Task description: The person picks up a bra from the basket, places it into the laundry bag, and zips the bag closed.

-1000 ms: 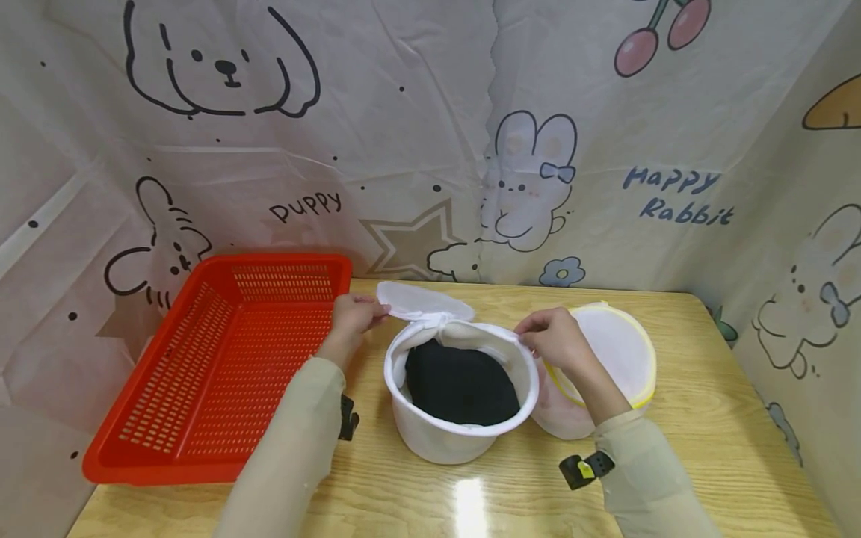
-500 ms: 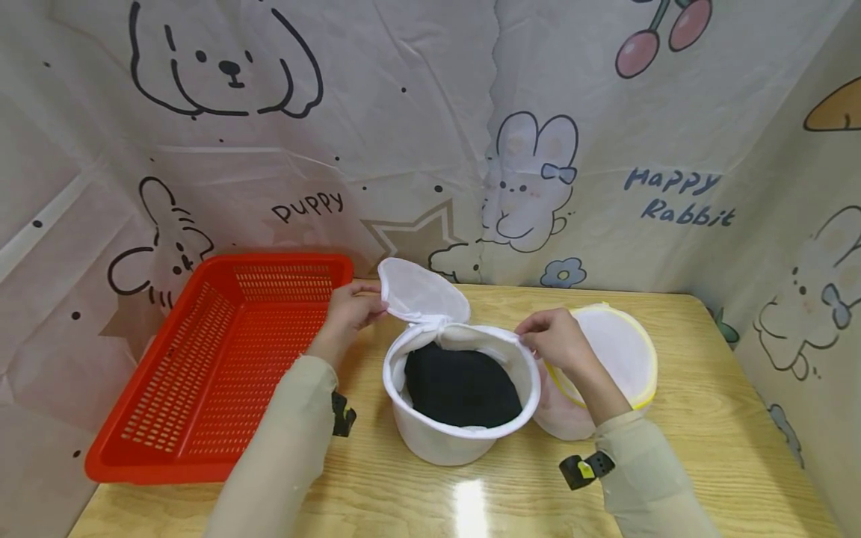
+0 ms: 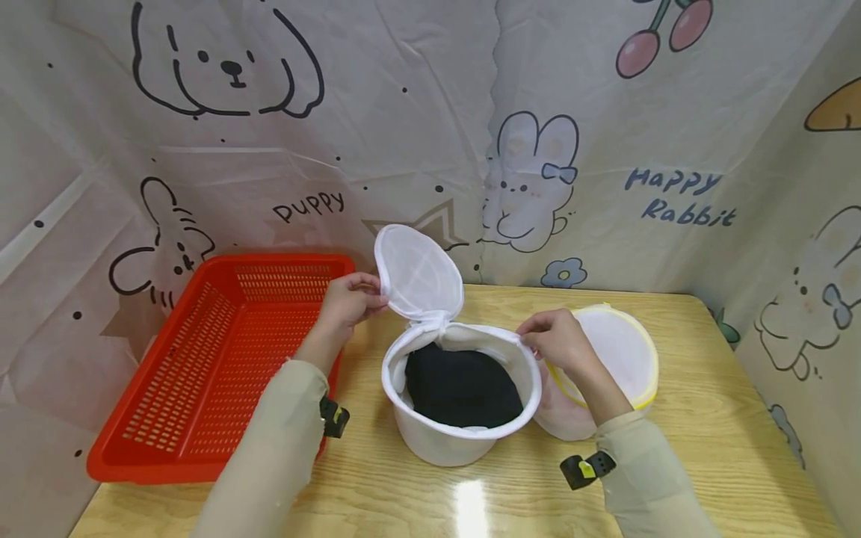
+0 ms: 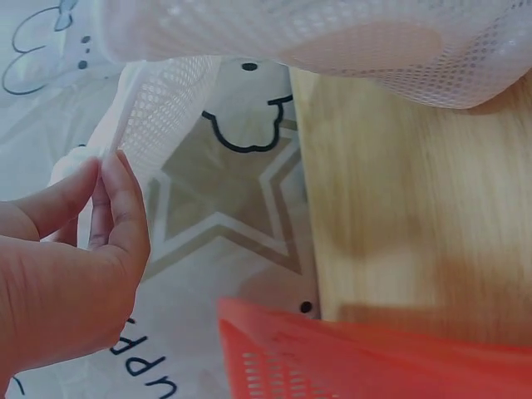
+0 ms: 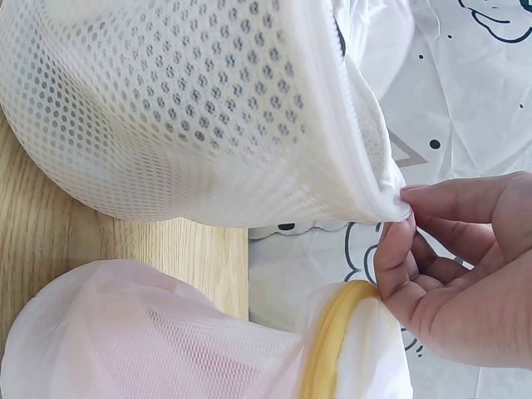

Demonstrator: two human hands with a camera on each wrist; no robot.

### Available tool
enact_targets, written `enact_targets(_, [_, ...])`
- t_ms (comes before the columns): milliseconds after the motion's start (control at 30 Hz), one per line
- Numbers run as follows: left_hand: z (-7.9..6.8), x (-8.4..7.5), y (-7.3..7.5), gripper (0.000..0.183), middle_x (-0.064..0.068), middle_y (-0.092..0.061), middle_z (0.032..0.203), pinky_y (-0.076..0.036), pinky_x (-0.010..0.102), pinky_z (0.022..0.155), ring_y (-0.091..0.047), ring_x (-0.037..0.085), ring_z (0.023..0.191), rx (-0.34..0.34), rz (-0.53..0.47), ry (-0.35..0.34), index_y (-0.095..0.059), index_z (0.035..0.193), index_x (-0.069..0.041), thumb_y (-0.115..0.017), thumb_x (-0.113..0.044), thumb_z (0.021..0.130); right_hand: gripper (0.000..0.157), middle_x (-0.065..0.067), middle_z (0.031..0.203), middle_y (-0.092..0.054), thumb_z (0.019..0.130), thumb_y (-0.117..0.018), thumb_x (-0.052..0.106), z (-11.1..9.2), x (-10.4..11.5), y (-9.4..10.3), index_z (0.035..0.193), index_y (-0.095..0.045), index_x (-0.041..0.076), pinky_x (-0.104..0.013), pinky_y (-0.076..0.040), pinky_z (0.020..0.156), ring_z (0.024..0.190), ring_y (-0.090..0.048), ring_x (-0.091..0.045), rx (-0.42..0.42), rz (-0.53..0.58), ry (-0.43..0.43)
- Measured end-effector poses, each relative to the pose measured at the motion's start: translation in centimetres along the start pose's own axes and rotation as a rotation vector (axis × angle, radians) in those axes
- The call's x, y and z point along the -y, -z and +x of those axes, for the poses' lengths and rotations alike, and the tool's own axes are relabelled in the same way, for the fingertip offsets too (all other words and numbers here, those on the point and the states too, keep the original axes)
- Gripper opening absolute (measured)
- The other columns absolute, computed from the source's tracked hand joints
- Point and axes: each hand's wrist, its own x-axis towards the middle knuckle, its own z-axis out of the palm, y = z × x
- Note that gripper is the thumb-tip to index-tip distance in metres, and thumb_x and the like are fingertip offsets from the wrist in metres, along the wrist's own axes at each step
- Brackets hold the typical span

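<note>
A white mesh laundry bag [image 3: 440,444] stands upright on the table with its round mouth uncovered. Black cloth [image 3: 464,385] lies inside it. The bag's round mesh lid [image 3: 420,273] is raised at the back, still joined at the rear rim. My left hand [image 3: 350,302] pinches the lid's left edge between thumb and fingers; the left wrist view shows this pinch too. On the other side my right hand [image 3: 557,340] pinches the bag's rim at the right rear, seen close in the right wrist view, where the rim [image 5: 386,199] sits between thumb and fingers.
A red plastic basket [image 3: 222,373] with slotted walls stands to the left. Right of the white bag, partly behind my right arm, sits a pinkish mesh bag [image 3: 615,351] with a yellow zipper edge. A printed curtain [image 3: 403,149] hangs behind the wooden table [image 3: 706,418].
The lid has swung up from lying nearly flat behind the bag to standing steeply, lifted by my left hand, which moved slightly up. My right hand has stayed at the rim.
</note>
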Motion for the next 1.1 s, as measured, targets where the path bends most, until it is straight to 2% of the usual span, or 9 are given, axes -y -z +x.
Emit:
enact_targets(233, [-0.9, -0.7, 0.1, 0.015, 0.008, -0.055, 0.083, -0.055, 0.028, 0.073, -0.059, 0.012, 0.065, 0.056, 0.062, -0.040, -0.057, 0.091, 0.004, -0.061, 0.014, 0.080, 0.010, -0.007, 0.071, -0.062, 0.081, -0.059, -0.008, 0.2, -0.3, 0.0, 0.087, -0.066, -0.011, -0.022, -0.046, 0.051, 0.057, -0.051, -0.012, 0.007, 0.024, -0.004])
enact_targets(433, [-1.4, -0.7, 0.4, 0.014, 0.008, -0.054, 0.085, -0.053, 0.022, 0.071, -0.058, 0.013, 0.070, 0.097, 0.085, -0.063, -0.056, 0.090, 0.003, -0.060, 0.013, 0.081, 0.009, -0.007, 0.072, -0.063, 0.081, -0.060, -0.008, 0.3, -0.4, 0.1, 0.088, -0.066, -0.011, -0.022, -0.046, 0.051, 0.058, -0.051, -0.013, 0.018, 0.043, -0.012])
enact_targets(733, [-2.3, -0.9, 1.2, 0.017, 0.003, -0.056, 0.081, -0.052, 0.022, 0.071, -0.057, 0.013, 0.072, 0.151, 0.114, -0.093, -0.056, 0.080, -0.002, -0.060, 0.015, 0.079, 0.011, -0.008, 0.076, -0.063, 0.083, -0.059, -0.006, 0.4, 0.0, 0.3, 0.091, -0.065, -0.011, -0.023, -0.047, 0.052, 0.060, -0.051, -0.013, 0.044, 0.048, -0.042])
enact_targets(867, [-2.6, -0.9, 1.4, 0.018, 0.002, -0.058, 0.078, -0.052, 0.025, 0.074, -0.057, 0.013, 0.073, 0.182, 0.140, -0.106, -0.058, 0.078, -0.003, -0.061, 0.014, 0.079, 0.011, -0.008, 0.075, -0.062, 0.083, -0.059, -0.008, 0.5, 0.2, 0.4, 0.092, -0.065, -0.012, -0.022, -0.047, 0.052, 0.059, -0.051, -0.013, 0.053, 0.055, -0.052])
enact_targets(1100, [-3.1, -1.0, 1.5, 0.006, 0.010, -0.062, 0.085, -0.048, 0.036, 0.086, -0.056, 0.019, 0.079, 0.187, 0.263, -0.112, -0.060, 0.086, 0.006, -0.063, 0.010, 0.081, 0.012, -0.007, 0.074, -0.061, 0.082, -0.059, -0.009, 0.6, 0.3, 0.5, 0.092, -0.064, -0.013, -0.022, -0.047, 0.051, 0.057, -0.050, -0.012, 0.071, 0.067, -0.067])
